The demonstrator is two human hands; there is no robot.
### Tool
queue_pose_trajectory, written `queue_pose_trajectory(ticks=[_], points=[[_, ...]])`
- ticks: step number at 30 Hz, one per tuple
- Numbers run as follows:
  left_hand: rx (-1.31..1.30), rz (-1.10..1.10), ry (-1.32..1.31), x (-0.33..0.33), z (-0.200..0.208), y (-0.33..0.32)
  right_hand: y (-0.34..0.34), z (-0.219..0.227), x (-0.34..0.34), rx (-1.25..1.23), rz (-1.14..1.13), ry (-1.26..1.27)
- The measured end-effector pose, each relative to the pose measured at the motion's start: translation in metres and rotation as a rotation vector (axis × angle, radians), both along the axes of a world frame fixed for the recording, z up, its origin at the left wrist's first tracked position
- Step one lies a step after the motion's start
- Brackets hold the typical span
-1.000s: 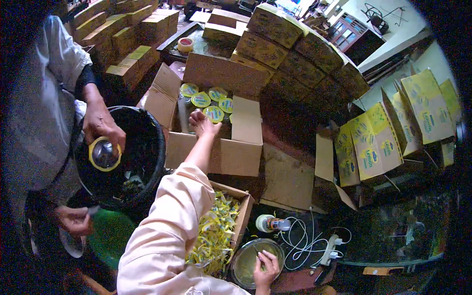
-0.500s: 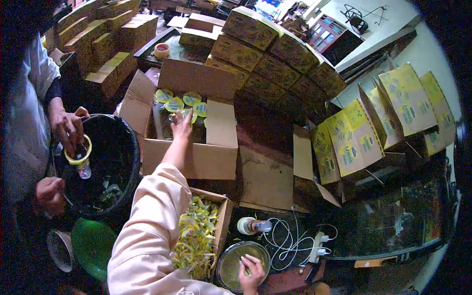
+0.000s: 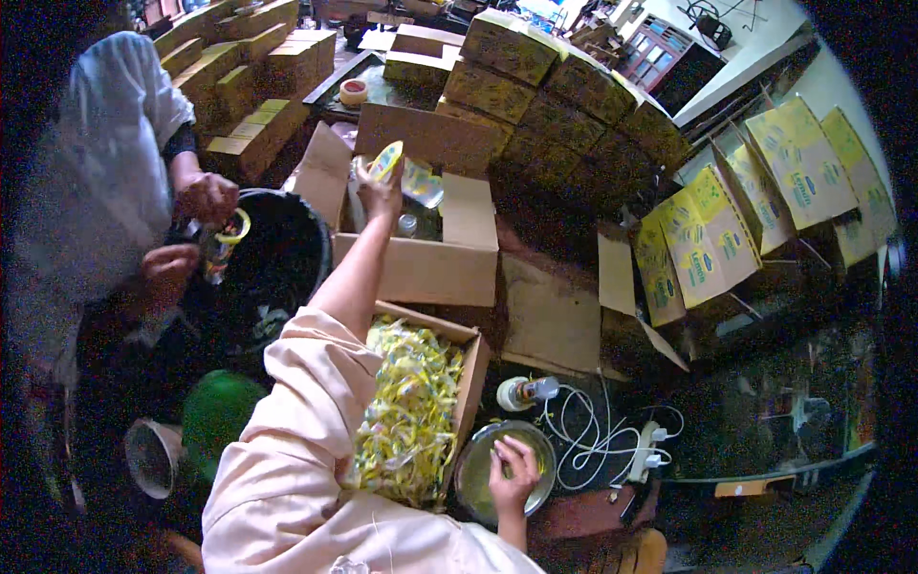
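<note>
Closed around a yellow-lidded cup point(image 3: 386, 161), the left hand point(image 3: 381, 197) hangs over an open carton point(image 3: 430, 273) in my head view; a tilted clear cup point(image 3: 423, 187) shows just beside it. Nearer me, a smaller box point(image 3: 469, 387) holds small yellow pieces point(image 3: 411, 397). Further right, the right hand point(image 3: 515, 475) curls over a round bowl point(image 3: 473, 480); whether it pinches anything, I cannot tell.

Dull and shiny surfaces are seen together.
The carton point(image 3: 435, 275) is made of matt cardboard, the cup point(image 3: 423, 186) of clear, glossy plastic; the sleeve point(image 3: 311, 402) is made from dull cloth, and the packets point(image 3: 406, 407) are covered with crinkled, shiny film.
</note>
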State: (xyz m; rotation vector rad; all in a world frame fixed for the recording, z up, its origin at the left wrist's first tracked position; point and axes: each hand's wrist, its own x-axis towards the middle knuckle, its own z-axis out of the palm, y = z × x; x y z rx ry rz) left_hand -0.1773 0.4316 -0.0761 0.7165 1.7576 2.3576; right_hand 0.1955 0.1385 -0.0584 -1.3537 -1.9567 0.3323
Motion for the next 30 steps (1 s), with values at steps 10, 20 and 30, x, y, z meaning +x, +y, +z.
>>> queue_pose_trajectory(ticks=[10, 20, 30], points=[[0.716, -0.844, -1.001, 0.101, 0.049, -0.172, -0.049, -0.014, 0.023, -0.259, -0.181, 0.614], [0.310, -0.856, -0.920, 0.134, 0.032, -0.376, -0.061, -0.039, 0.053, -0.841, -0.206, 1.330], [-0.026, -0.432, 0.174, 0.102, 0.107, -0.430, -0.058, 0.005, -0.043, -0.718, 0.264, 1.117]])
